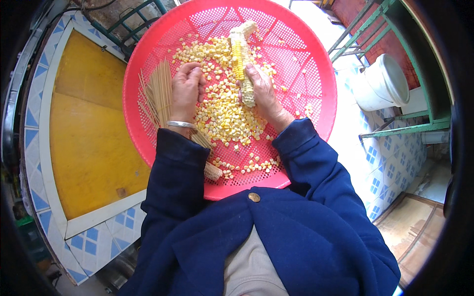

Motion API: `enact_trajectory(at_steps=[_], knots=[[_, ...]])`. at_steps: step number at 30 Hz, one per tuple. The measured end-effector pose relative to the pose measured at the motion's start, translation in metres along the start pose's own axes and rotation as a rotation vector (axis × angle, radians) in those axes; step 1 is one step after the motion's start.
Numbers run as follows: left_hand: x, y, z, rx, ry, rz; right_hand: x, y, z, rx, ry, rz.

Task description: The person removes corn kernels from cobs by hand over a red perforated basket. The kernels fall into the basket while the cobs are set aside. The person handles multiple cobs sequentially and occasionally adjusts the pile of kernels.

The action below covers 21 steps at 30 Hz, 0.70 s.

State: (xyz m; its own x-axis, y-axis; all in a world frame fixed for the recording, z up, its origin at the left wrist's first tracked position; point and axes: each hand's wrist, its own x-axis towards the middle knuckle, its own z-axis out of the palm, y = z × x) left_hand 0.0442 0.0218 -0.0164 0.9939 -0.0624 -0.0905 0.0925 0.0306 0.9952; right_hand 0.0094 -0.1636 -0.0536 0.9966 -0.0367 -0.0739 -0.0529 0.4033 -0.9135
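Note:
My right hand [261, 87] grips a partly shelled corn cob [239, 61], which still carries rows of yellow kernels along its left side. Beyond its far end shows a bare, pale cob [244, 29]. My left hand [189, 83], with a silver bangle at its wrist, hovers left of the cob with fingers curled; whether kernels are inside is hidden. Loose corn kernels [231, 124] lie heaped under and between both hands in a round red perforated plastic basket [316, 77]. A bundle of thin bamboo sticks [162, 87] rests under my left wrist.
Close to my body, another stripped cob [213, 172] lies in the basket. A yellow panel with a white frame [96, 140] stands left on blue-and-white tiles. To the right are a white plastic bucket [381, 83] and a green metal frame [403, 127].

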Motion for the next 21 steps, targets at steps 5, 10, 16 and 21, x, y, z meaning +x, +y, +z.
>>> enact_trajectory(at_steps=[5,10,16,21], knots=[[0.010,-0.009,0.023,0.969,0.114,0.563,0.000,-0.001,0.002,-0.005,-0.016,-0.029],[0.022,-0.025,0.032,1.362,0.095,0.646,-0.001,0.000,0.004,0.018,0.000,0.006],[0.025,-0.028,0.033,1.279,0.059,0.535,0.005,0.005,-0.001,0.009,-0.013,-0.039],[0.037,-0.017,0.036,1.267,0.176,0.726,0.004,0.004,-0.001,0.070,-0.010,-0.011]])
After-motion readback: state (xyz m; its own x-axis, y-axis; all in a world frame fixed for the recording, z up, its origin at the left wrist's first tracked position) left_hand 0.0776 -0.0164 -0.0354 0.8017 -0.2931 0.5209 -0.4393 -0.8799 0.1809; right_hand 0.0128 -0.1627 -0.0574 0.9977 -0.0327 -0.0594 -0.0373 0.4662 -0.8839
